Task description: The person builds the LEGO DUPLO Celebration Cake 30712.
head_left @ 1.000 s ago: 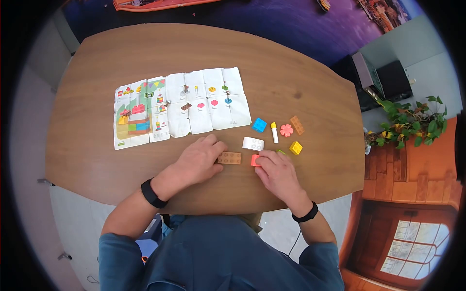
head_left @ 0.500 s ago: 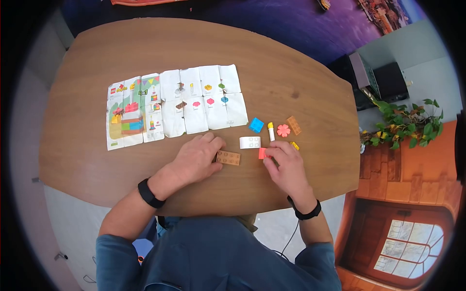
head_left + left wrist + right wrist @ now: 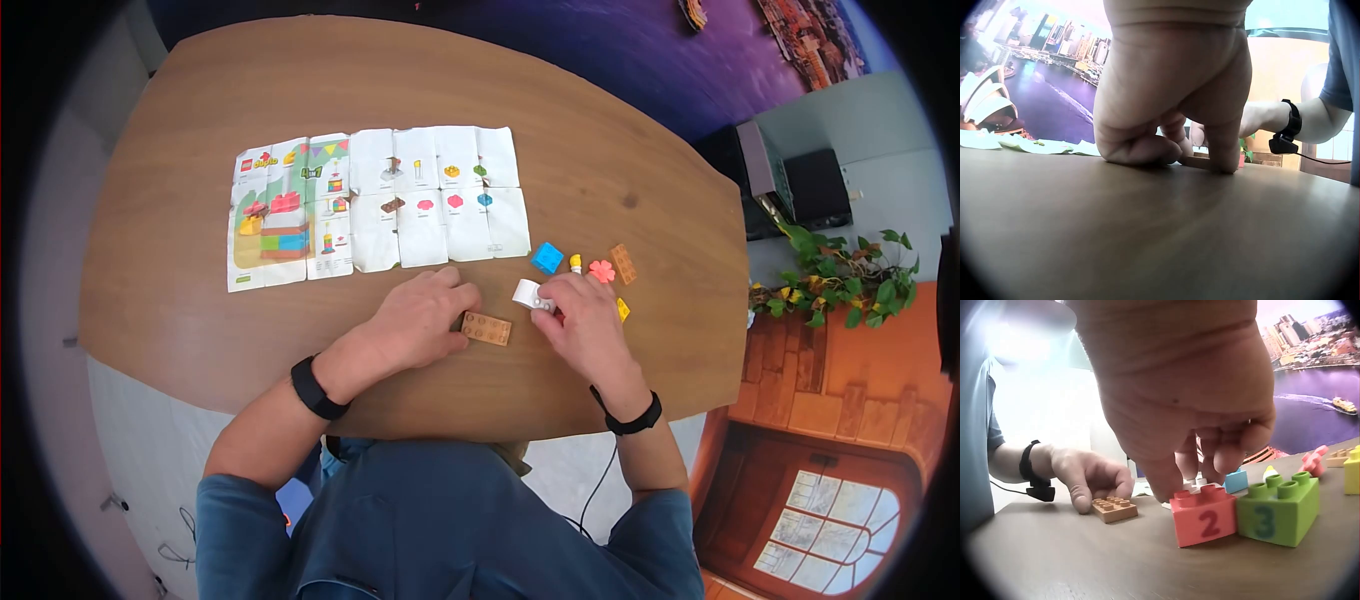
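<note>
My left hand (image 3: 420,315) rests on the table and pinches the left end of a flat brown toy brick (image 3: 490,329) between thumb and fingers. To its right, my right hand (image 3: 592,325) grips a white brick (image 3: 524,291) with thumb and fingertips; the hand covers its right part. In the right wrist view, a red brick (image 3: 1205,520) marked 2 and a green brick (image 3: 1280,512) marked 3 stand side by side under that hand. From the head view both are hidden by the right hand.
Beyond the right hand lie a blue brick (image 3: 547,258), a yellow-topped candle piece (image 3: 576,263), a pink flower piece (image 3: 602,271), an orange-brown plate (image 3: 623,263) and a yellow brick (image 3: 624,310). An unfolded picture instruction sheet (image 3: 372,240) lies behind the left hand.
My right hand has let go of the red brick, after shifting it rightward, and moved over to the white brick. My left hand stays at the brown brick.
</note>
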Demonstrator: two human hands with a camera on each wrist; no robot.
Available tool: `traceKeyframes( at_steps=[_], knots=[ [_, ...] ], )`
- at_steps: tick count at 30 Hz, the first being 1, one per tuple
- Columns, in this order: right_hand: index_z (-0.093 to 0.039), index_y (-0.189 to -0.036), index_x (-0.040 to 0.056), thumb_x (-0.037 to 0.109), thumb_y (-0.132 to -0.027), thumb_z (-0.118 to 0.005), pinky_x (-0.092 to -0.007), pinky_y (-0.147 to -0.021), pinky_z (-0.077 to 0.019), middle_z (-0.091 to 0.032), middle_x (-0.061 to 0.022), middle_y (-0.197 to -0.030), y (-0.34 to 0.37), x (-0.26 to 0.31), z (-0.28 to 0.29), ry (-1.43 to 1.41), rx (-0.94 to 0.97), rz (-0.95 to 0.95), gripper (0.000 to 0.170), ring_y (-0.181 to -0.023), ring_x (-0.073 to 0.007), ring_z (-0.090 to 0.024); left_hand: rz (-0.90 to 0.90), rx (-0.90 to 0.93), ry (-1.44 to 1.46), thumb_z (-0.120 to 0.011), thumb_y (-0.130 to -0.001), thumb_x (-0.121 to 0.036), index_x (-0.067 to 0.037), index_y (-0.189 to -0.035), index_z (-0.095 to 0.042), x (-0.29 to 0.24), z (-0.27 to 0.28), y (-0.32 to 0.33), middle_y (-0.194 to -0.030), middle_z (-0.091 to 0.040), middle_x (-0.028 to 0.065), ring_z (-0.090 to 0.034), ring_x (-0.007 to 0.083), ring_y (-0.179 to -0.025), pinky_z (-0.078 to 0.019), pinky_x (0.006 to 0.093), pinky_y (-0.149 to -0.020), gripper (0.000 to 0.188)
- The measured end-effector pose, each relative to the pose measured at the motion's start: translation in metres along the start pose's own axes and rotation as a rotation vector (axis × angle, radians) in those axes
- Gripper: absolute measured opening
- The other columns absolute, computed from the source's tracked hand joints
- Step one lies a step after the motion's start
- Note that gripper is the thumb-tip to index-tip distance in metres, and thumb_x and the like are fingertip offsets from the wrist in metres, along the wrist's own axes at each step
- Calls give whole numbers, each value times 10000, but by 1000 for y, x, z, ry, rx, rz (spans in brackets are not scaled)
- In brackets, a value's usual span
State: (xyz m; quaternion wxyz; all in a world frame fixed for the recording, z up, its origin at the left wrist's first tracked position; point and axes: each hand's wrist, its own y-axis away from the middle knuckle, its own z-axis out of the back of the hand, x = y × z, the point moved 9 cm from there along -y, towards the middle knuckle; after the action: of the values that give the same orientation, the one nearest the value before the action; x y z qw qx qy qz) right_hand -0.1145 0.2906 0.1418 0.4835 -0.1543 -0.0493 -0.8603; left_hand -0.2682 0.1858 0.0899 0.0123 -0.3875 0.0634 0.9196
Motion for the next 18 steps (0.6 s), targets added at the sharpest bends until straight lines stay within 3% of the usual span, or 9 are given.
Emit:
traceKeyframes(
  at_steps=[5, 8, 10, 18],
  knots=[
    [-738, -1060, 68, 115, -861, -820, -449, -972, -511, -749, -64, -1131, 7, -7, 2, -54, 40, -18, 221, -1041, -313, -670, 10, -7, -12, -870, -847, -221, -160, -1180, -684, 1, -1, 0, -1148, -606, 101, -635, 341, -1128, -532, 458, -969, 386],
    [-750, -1057, 72, 99, -885, -777, -448, -942, -514, -750, -56, -1110, 9, -1, 14, -93, -29, 31, 176, -1009, -300, -668, 0, -33, 2, -862, -855, -224, -166, -1183, -686, 1, -1, 1, -1141, -606, 96, -636, 337, -1122, -534, 457, -967, 377],
    [-753, -1028, 44, 79, -904, -754, -453, -890, -539, -755, -79, -1047, 10, -9, 26, -186, -123, -35, 129, -976, -314, -684, 4, -31, 0, -860, -857, -226, -170, -1185, -687, 1, -1, 1, -1140, -608, 94, -637, 334, -1123, -534, 455, -967, 375],
    [-749, -1018, 24, 71, -920, -733, -457, -848, -559, -754, -113, -996, 17, -27, 35, -103, -122, -89, 110, -939, -341, -697, 30, 3, -14, -853, -868, -230, -169, -1224, -703, -2, 0, 2, -1171, -615, 93, -638, 317, -1174, -544, 441, -992, 391]
  ],
)
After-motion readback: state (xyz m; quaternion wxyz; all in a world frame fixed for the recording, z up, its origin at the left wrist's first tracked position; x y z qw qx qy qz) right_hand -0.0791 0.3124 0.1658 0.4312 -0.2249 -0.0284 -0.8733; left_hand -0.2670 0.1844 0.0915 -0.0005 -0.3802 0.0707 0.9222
